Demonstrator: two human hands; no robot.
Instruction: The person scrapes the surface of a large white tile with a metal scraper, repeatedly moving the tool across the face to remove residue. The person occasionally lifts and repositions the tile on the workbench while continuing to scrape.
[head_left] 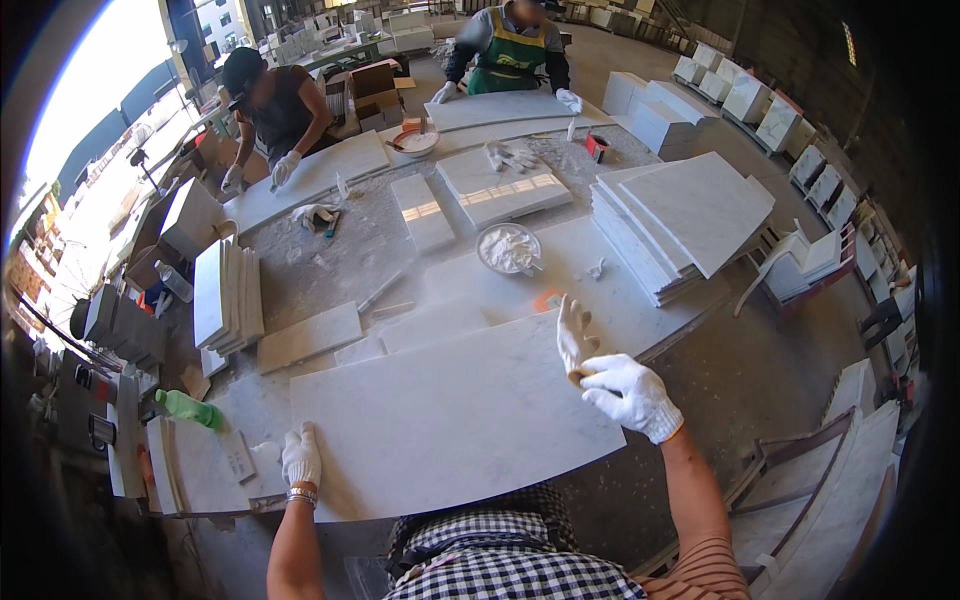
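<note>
Now our gloved left hand (301, 457) presses flat and open on the big white marble slab (450, 410) lying before us, steadying it, while our right hand (628, 392) pinches a spare white glove (573, 335) above its right edge.

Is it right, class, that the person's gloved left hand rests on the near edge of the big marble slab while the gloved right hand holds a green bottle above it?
Not quite. The head view shows the right hand holding a putty knife, not a bottle; the green bottle lies left of the marble slab. The left hand does rest on the slab's near edge.
</note>
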